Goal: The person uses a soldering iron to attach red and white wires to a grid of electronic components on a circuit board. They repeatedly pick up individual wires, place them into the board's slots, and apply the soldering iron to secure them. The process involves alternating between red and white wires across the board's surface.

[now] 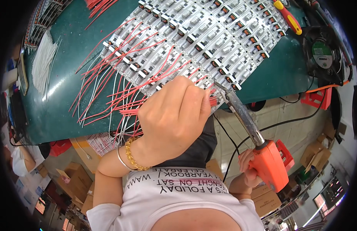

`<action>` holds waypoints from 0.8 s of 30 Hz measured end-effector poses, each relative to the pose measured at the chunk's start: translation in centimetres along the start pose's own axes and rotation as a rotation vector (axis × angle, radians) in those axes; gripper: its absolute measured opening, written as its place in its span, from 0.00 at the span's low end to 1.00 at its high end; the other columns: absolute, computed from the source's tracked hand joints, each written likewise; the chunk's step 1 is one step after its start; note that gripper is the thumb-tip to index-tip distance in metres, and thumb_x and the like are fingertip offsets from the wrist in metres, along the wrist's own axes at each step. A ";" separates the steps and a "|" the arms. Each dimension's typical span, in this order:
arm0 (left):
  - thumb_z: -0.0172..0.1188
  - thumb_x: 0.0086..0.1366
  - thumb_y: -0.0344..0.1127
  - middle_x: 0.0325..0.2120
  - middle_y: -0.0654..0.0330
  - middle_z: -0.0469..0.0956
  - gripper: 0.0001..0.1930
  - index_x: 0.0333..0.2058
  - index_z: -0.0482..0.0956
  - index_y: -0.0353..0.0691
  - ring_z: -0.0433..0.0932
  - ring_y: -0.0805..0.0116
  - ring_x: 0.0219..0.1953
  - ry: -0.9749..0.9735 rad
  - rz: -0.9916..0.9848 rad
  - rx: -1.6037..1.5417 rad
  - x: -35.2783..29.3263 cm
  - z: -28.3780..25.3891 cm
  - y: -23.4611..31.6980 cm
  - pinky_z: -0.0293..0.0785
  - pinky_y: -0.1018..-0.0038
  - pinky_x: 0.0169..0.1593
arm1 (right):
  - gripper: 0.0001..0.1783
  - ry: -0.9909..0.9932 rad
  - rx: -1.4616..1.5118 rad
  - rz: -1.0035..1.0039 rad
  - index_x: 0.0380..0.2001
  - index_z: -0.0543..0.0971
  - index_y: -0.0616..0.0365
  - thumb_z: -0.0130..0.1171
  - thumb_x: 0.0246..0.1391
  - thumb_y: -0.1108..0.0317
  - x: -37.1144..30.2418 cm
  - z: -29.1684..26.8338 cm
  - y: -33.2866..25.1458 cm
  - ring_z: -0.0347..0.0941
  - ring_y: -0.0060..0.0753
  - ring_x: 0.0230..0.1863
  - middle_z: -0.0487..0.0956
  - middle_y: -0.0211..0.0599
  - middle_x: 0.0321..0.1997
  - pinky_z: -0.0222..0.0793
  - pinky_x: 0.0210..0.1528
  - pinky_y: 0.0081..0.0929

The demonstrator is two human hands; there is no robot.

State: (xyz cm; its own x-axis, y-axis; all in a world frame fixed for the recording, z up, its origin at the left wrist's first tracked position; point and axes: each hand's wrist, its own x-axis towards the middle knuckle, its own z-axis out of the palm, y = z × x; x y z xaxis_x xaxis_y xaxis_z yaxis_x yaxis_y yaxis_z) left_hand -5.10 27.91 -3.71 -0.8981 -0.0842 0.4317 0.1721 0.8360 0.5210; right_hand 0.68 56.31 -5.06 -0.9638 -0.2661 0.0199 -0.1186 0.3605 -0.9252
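Note:
My left hand (178,115), with two bracelets at the wrist, is closed round a bundle of red wires (130,112) over the near edge of a panel of small white circuit boards (203,29). Wire ends poke out past its fingertips. My right hand (248,168) grips the orange handle of a soldering gun (269,163). The gun's metal barrel slants up and left, and its tip is at the panel's near right corner, just right of my left fingertips. Several red and white wires (103,82) trail leftward from boards at the panel's left side.
On the green table (70,111) lie a pile of white wires (44,63) at left and more red wires (99,7) at the back. A red-and-yellow screwdriver (289,17) and a black fan (321,54) are at right. Black cords (280,125) hang below the table edge.

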 end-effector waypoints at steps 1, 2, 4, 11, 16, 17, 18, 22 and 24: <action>0.65 0.50 0.20 0.21 0.58 0.72 0.09 0.26 0.73 0.36 0.73 0.64 0.21 0.007 -0.001 0.001 0.0 0.0 0.0 0.68 0.72 0.22 | 0.34 -0.013 0.041 0.004 0.15 0.72 0.57 0.61 0.47 0.34 0.2 0.1 -0.1 0.66 0.28 0.15 0.69 0.26 0.14 0.58 0.19 0.24; 0.65 0.50 0.20 0.21 0.58 0.72 0.09 0.26 0.73 0.36 0.73 0.64 0.21 0.014 -0.003 0.004 -0.1 0.0 0.0 0.68 0.72 0.22 | 0.34 -0.026 0.081 0.009 0.15 0.72 0.57 0.61 0.47 0.34 0.4 0.2 -0.3 0.66 0.28 0.15 0.69 0.27 0.14 0.58 0.19 0.24; 0.65 0.50 0.20 0.21 0.58 0.71 0.09 0.26 0.73 0.36 0.73 0.64 0.21 0.016 -0.003 0.004 -0.1 0.1 0.0 0.68 0.72 0.22 | 0.34 -0.024 0.208 0.065 0.15 0.72 0.57 0.62 0.47 0.34 1.0 0.5 -1.3 0.66 0.28 0.15 0.69 0.27 0.14 0.58 0.19 0.24; 0.66 0.51 0.20 0.23 0.58 0.72 0.08 0.26 0.74 0.36 0.73 0.65 0.21 0.004 -0.002 0.000 0.0 0.1 0.0 0.68 0.73 0.22 | 0.34 0.055 0.325 0.074 0.26 0.67 0.61 0.61 0.49 0.36 1.6 2.2 -2.5 0.63 0.24 0.13 0.66 0.24 0.12 0.58 0.18 0.23; 0.66 0.51 0.20 0.29 0.55 0.75 0.07 0.29 0.77 0.35 0.73 0.66 0.22 -0.006 -0.077 -0.145 0.6 -1.2 0.8 0.69 0.75 0.24 | 0.43 -0.037 0.411 -0.064 0.55 0.65 0.70 0.55 0.56 0.37 1.5 1.8 -1.3 0.61 0.20 0.10 0.66 0.22 0.11 0.61 0.18 0.22; 0.66 0.51 0.20 0.30 0.54 0.75 0.07 0.29 0.78 0.35 0.74 0.66 0.22 -0.071 -0.108 -0.189 0.7 -1.8 1.2 0.69 0.75 0.24 | 0.43 -0.012 0.426 -0.056 0.56 0.65 0.69 0.54 0.56 0.37 1.1 1.6 -1.2 0.61 0.20 0.10 0.66 0.22 0.11 0.61 0.18 0.22; 0.66 0.51 0.20 0.31 0.54 0.76 0.07 0.30 0.78 0.35 0.74 0.67 0.23 -0.136 -0.140 -0.231 0.7 -2.1 1.4 0.69 0.76 0.24 | 0.43 0.042 0.432 -0.036 0.57 0.64 0.68 0.54 0.56 0.38 -0.2 1.0 -0.2 0.61 0.20 0.10 0.66 0.22 0.11 0.61 0.18 0.22; 0.66 0.51 0.20 0.30 0.55 0.76 0.08 0.28 0.77 0.35 0.74 0.68 0.23 -0.042 -0.070 -0.176 0.5 -0.7 1.1 0.69 0.77 0.25 | 0.43 -0.043 0.397 -0.095 0.58 0.64 0.68 0.55 0.56 0.37 0.4 0.8 -1.0 0.61 0.20 0.10 0.66 0.22 0.11 0.61 0.18 0.22; 0.66 0.50 0.19 0.30 0.56 0.76 0.08 0.28 0.76 0.35 0.74 0.69 0.23 -0.085 -0.091 -0.159 0.3 -0.6 1.3 0.69 0.77 0.25 | 0.43 -0.045 0.288 -0.118 0.57 0.64 0.68 0.55 0.56 0.38 -0.6 0.2 -0.1 0.61 0.20 0.11 0.66 0.22 0.11 0.61 0.18 0.22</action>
State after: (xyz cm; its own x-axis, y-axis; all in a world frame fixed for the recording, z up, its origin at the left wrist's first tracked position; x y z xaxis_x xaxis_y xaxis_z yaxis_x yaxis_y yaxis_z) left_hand -4.95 28.64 -2.46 -0.9427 -0.1040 0.3171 0.1440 0.7303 0.6678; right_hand 1.32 56.27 -5.09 -0.9352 -0.3323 0.1227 -0.1503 0.0585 -0.9869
